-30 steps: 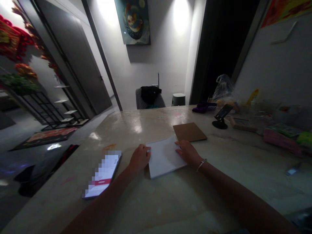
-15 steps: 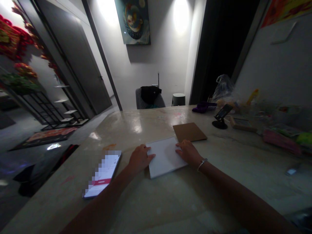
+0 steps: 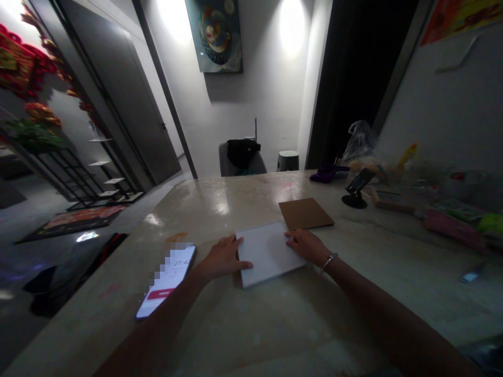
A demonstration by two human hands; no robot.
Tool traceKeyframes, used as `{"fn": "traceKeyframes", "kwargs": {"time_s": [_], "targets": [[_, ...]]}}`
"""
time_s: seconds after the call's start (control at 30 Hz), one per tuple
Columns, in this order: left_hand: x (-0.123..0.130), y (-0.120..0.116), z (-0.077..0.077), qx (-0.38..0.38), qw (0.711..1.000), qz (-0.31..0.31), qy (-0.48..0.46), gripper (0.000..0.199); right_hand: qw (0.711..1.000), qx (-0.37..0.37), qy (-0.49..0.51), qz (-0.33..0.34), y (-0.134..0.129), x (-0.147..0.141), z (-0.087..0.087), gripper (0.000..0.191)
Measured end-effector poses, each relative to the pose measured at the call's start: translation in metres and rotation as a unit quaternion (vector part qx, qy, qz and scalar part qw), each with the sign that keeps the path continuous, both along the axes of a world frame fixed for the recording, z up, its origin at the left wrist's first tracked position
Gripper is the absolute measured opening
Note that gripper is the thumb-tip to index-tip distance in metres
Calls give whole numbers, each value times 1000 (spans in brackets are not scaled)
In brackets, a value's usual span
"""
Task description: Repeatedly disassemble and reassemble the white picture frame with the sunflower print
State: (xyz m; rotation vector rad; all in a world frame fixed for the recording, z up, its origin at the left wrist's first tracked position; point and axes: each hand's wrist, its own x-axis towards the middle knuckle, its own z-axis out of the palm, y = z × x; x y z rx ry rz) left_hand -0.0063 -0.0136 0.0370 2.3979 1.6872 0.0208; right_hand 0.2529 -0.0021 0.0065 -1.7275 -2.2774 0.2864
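Note:
A flat white square panel (image 3: 269, 251), perhaps a stack of paper or a board, lies on the marble-patterned table (image 3: 275, 324) in front of me. At its left edge is my left hand (image 3: 225, 256), thumb resting on top and fingers along the side. My right hand (image 3: 306, 245), a bracelet on its wrist, grips the right edge near the far corner. Just behind the panel lies a brown square board (image 3: 307, 213). Left of my left hand is a phone (image 3: 173, 280) with a lit, partly pixelated screen; my forearm covers part of its lower edge.
A black phone stand (image 3: 357, 191) is at the right rear, beside a purple item (image 3: 328, 173). Plastic bags (image 3: 359, 144) and assorted packages crowd the right side against the wall. Beyond the far table edge stand a grey chair (image 3: 226, 159) and a stool (image 3: 288, 161).
My left hand has flattened a little, its thumb reaching slightly farther over the white panel. My right hand has shifted slightly right and down, and the panel barely right.

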Motion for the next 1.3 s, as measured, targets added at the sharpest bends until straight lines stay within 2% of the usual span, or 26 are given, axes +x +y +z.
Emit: {"fn": "traceKeyframes", "kwargs": {"time_s": [0.23, 0.47, 0.6, 0.67, 0.8, 0.9, 1.0, 1.17, 1.23, 1.3], "targets": [[1, 5, -6, -19, 1000, 4, -5, 88, 1000, 17, 20, 7, 3, -1, -4, 34], [8, 13, -23, 63, 997, 54, -3, 60, 994, 58, 91, -25, 8, -2, -8, 30], [9, 9, -21, 57, 998, 30, -5, 70, 986, 100, 124, 38, 7, -2, -9, 31], [7, 7, -18, 23, 1000, 6, -11, 82, 987, 78, 117, 81, 5, 0, -10, 43], [3, 4, -10, -30, 999, -28, -10, 97, 988, -25, 76, 129, 2, 5, -11, 68], [1, 3, -6, -48, 998, -38, -2, 100, 985, -70, 57, 145, 3, 9, -9, 75], [0, 2, -4, -52, 998, -36, -7, 101, 984, -77, 55, 150, 4, 11, -9, 77], [-3, 3, -7, -53, 997, -41, -25, 100, 985, -62, 79, 144, 5, 9, -13, 74], [-4, 4, -10, -49, 997, -42, -30, 99, 984, -42, 121, 124, 9, 8, -13, 63], [-5, 6, -13, -45, 998, -38, -38, 97, 983, -1, 170, 75, 14, 9, -13, 48]]}}
